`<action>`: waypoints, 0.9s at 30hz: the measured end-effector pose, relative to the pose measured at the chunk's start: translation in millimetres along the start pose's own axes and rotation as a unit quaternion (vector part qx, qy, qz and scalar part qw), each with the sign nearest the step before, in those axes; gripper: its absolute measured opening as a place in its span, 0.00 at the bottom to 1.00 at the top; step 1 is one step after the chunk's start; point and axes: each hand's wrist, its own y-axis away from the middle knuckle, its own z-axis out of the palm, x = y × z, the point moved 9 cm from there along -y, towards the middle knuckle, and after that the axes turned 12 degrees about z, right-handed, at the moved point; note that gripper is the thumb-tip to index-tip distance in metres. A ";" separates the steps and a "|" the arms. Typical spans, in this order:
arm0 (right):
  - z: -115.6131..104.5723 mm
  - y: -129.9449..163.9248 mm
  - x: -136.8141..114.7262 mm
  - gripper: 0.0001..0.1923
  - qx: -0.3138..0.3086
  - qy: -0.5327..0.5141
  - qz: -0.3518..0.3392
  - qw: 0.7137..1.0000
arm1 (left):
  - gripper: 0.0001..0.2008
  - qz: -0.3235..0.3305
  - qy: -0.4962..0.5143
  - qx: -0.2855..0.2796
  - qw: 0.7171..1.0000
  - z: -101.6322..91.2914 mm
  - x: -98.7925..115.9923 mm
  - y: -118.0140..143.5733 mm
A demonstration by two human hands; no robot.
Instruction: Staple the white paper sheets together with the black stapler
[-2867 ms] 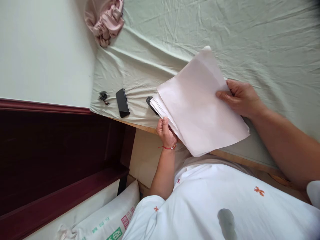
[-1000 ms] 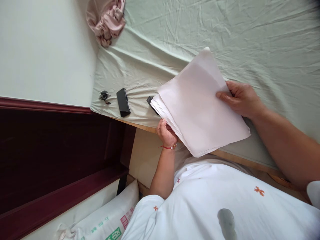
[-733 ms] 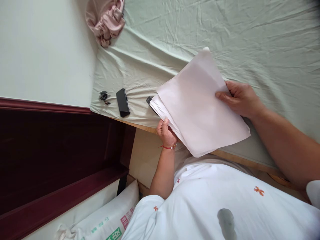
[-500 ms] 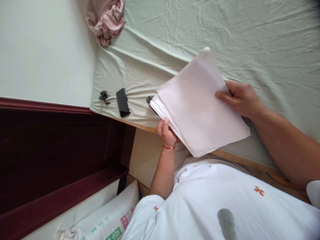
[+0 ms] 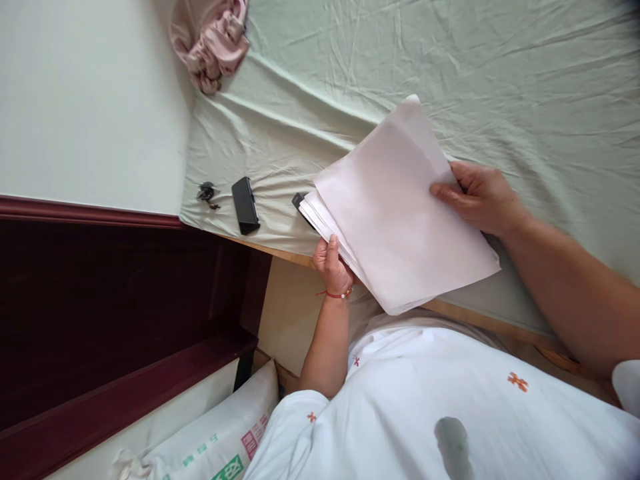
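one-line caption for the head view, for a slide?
Both hands grip a stack of white paper over a green bedsheet: left hand at one corner, right hand at the opposite edge.

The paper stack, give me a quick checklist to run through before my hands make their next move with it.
1. Left hand grips the paper stack at its lower corner: ok.
2. Right hand pinches the far edge: ok.
3. Sheet edges squared: not ok, fanned near the left hand.
4. Black object under the stack's corner identified: cannot tell.
5. Black phone apart from the stack: ok.
6. Stack resting on the green sheet: cannot tell.
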 end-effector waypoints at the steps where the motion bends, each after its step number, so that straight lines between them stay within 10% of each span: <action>1: -0.3 0.1 -0.3 0.18 0.002 0.002 0.001 1.000 | 0.24 -0.002 -0.002 -0.002 1.000 -0.2 -0.9 -0.1; 27: 10.9 3.7 -3.1 0.24 -0.093 -0.055 0.011 0.994 | 0.23 -0.018 -0.018 -0.001 1.000 -2.1 -1.1 -0.6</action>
